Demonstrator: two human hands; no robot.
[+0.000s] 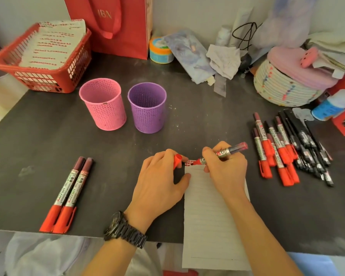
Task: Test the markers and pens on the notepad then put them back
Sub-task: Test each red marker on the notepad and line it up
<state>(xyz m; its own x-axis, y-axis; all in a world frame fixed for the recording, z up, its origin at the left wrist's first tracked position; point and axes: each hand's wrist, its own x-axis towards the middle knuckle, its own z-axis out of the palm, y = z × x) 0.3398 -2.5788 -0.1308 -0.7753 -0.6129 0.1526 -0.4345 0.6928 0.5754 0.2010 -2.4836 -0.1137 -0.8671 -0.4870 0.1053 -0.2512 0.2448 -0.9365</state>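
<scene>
1. Our right hand (226,168) is curled firmly round an uncapped marker (225,151), its red tip touching the notepad (209,216) close to the top edge.
2. Our left hand (159,180) pinches the red cap (177,160) in curled fingers, while its thumb presses on the notepad's left edge.
3. The notepad lies at the near edge of the dark worktop (48,136), its lower end hanging over that edge.
4. Two capped markers (68,194) lie side by side towards the near left corner. A pile of markers and pens (283,150) lies by the right edge. A pink cup (103,104) and a purple cup (147,108) stand further back.
5. We judge two risks. With the tip so close to the top edge, a long stroke could run off and ink the worktop. If the thumb lifts, the overhanging notepad could slide towards us.
</scene>
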